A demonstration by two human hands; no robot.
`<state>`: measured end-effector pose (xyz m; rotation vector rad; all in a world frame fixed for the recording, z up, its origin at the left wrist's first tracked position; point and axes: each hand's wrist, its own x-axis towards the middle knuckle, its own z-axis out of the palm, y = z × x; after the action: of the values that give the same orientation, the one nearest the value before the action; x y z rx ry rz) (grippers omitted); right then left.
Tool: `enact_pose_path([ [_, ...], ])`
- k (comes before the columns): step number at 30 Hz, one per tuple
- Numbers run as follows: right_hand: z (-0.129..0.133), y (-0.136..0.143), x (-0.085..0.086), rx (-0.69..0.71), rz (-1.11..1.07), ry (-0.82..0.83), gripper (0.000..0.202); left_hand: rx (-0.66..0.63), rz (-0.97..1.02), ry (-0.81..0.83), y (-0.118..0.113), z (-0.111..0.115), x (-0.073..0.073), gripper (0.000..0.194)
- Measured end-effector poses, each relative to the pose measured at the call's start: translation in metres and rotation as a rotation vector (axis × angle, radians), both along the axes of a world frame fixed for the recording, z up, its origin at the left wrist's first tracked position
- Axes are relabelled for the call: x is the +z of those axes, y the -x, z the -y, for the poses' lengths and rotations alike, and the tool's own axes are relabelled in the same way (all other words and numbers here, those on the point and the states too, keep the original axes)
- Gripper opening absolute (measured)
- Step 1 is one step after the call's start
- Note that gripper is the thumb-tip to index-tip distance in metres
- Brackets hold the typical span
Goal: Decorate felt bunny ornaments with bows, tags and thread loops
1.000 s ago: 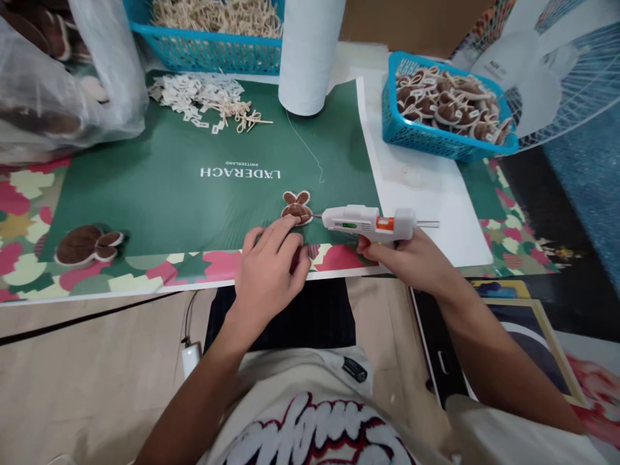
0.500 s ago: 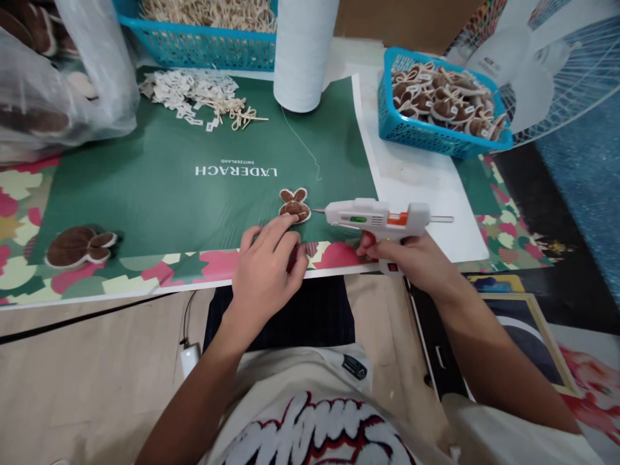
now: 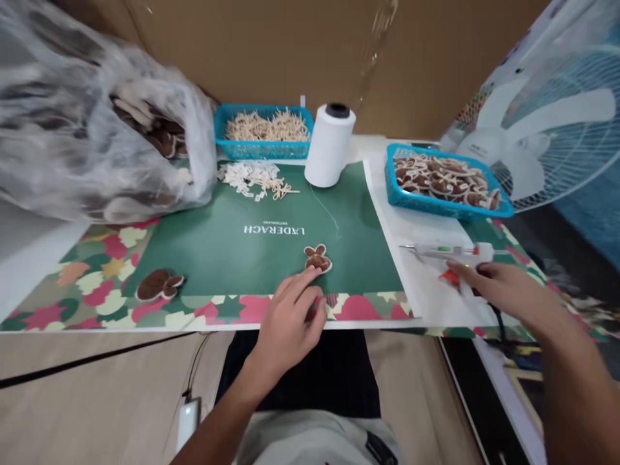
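Observation:
My left hand rests at the mat's front edge, its index fingertip on the lower part of a small brown plush bunny shape with pale edging. Its thumb stands apart from the fingers, and the other fingers bend slightly. At the right, my right hand is wrapped round the handle of a white glue gun with a red trigger, low over the white sheet. The gun's nozzle points left; a thin wire piece, perhaps its stand, shows under the tip. A second brown bunny piece lies at the mat's left.
Behind stand a white thread cone, a blue basket of pale bows and a pile of white tags. A blue basket of brown pieces sits before a fan. A plastic bag fills the left.
My right hand has carried the glue gun from beside the bunny shape out to the right. My left hand stays at the bunny shape. The head view has tilted up.

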<state>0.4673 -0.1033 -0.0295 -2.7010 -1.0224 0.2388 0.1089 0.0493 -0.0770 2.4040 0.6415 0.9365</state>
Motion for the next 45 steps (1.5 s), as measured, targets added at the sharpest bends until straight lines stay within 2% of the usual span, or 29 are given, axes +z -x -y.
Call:
enact_pose_path([
  [2,-0.005,0.006,0.014,-0.086,0.132,0.301,0.061,0.017,0.010,-0.008,0.001,0.001,-0.002,0.012],
  [3,-0.012,0.016,0.022,-0.108,0.181,0.357,0.059,0.028,0.016,-0.026,0.000,0.001,-0.004,0.012],
  [4,-0.022,0.029,0.030,-0.091,0.228,0.337,0.055,0.038,0.022,-0.051,0.000,0.002,-0.006,0.014],
  [5,-0.037,0.044,0.037,-0.009,0.248,0.242,0.047,0.045,0.028,-0.081,-0.002,0.002,-0.008,0.015],
  [6,-0.056,0.060,0.042,0.133,0.247,0.074,0.037,0.052,0.034,-0.113,-0.003,0.002,-0.011,0.016],
  [8,-0.107,0.091,0.046,0.508,0.022,-0.227,0.030,0.056,0.047,-0.171,-0.005,0.002,-0.016,0.018],
  [10,-0.169,0.114,0.039,0.771,-0.133,-0.294,0.024,0.062,0.063,-0.209,-0.005,0.002,-0.019,0.019],
  [12,-0.228,0.128,0.026,0.874,-0.081,-0.267,0.023,0.080,0.088,-0.227,-0.004,0.001,-0.019,0.021],
  [15,-0.292,0.138,0.005,0.879,-0.060,-0.239,0.029,0.114,0.117,-0.199,0.001,0.000,-0.016,0.021],
  [18,-0.318,0.144,-0.010,0.860,-0.067,-0.235,0.021,0.143,0.136,-0.145,0.004,-0.001,-0.013,0.022],
  [20,-0.320,0.145,-0.015,0.840,-0.086,-0.250,0.019,0.154,0.152,-0.140,0.005,-0.001,-0.013,0.021],
  [24,-0.308,0.138,-0.018,0.806,-0.157,-0.332,0.027,0.140,0.160,-0.139,0.004,0.003,-0.013,0.020],
  [26,-0.299,0.132,-0.018,0.804,-0.203,-0.383,0.030,0.120,0.149,-0.065,0.006,0.003,-0.008,0.018],
  [28,-0.290,0.127,-0.019,0.805,-0.254,-0.437,0.029,0.100,0.127,0.087,0.009,-0.004,0.001,0.016],
  [31,-0.275,0.126,-0.023,0.775,-0.336,-0.515,0.023,0.119,0.114,0.255,0.011,-0.032,0.018,0.018],
  [34,-0.257,0.130,-0.025,0.736,-0.421,-0.581,0.020,0.222,0.164,0.213,0.001,-0.073,0.030,0.022],
  [36,-0.243,0.133,-0.021,0.770,-0.516,-0.617,0.019,0.246,0.208,0.278,-0.010,-0.096,0.033,0.031],
  [38,-0.229,0.134,-0.014,0.868,-0.583,-0.648,0.016,0.211,0.271,0.445,-0.021,-0.108,0.034,0.039],
  [42,-0.205,0.131,-0.002,1.049,-0.502,-0.712,0.017,0.127,0.384,0.784,-0.032,-0.103,0.036,0.033],
  [45,-0.194,0.130,-0.002,1.033,-0.552,-0.753,0.015,0.137,0.460,0.914,-0.034,-0.092,0.039,0.028],
])
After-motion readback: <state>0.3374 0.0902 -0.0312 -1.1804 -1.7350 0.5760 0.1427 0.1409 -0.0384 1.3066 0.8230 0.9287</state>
